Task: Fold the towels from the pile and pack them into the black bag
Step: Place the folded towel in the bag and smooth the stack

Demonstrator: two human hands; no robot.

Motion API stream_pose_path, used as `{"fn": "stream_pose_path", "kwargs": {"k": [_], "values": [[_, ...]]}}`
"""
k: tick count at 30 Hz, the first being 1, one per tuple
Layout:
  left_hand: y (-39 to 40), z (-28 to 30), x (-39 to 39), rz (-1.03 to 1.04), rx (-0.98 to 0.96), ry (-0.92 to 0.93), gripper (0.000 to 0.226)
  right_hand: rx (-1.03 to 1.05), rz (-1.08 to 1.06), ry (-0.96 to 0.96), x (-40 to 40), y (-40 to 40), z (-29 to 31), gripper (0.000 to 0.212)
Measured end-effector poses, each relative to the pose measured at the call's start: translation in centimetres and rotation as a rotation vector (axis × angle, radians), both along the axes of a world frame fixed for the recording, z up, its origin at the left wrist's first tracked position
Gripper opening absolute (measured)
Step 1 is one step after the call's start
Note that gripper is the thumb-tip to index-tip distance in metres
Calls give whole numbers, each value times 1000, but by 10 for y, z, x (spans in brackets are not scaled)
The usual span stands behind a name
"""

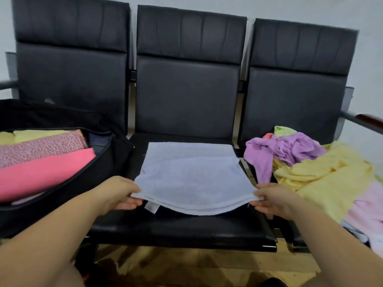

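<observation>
A pale blue towel (192,175) lies folded in half on the middle seat, its near edge lifted off the cushion. My left hand (122,195) pinches its near left corner. My right hand (271,198) pinches the near right corner. A white label hangs under the left corner. The black bag (87,177) stands open on the left seat, holding folded towels in pink, speckled pink and yellow. On the right seat lies the pile of unfolded towels (323,168), purple, yellow, green and light pink.
Three black padded chairs (186,90) stand joined in a row against a white wall. A metal armrest (364,121) with a brown top sticks out at the far right. Tan flooring shows below the seats.
</observation>
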State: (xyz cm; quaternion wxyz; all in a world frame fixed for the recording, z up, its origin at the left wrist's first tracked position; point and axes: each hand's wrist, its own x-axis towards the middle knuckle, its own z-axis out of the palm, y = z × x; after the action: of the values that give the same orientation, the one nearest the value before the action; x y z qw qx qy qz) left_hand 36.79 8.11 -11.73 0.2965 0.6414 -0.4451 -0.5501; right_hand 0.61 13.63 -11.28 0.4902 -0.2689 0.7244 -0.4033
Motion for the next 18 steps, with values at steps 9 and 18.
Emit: {"fn": "stream_pose_path", "kwargs": {"k": [9, 18], "values": [[10, 134, 21, 101, -410, 602, 17, -640, 37, -289, 4, 32, 161, 14], [17, 201, 21, -8, -562, 742, 21, -826, -10, -384, 4, 32, 208, 15]]}}
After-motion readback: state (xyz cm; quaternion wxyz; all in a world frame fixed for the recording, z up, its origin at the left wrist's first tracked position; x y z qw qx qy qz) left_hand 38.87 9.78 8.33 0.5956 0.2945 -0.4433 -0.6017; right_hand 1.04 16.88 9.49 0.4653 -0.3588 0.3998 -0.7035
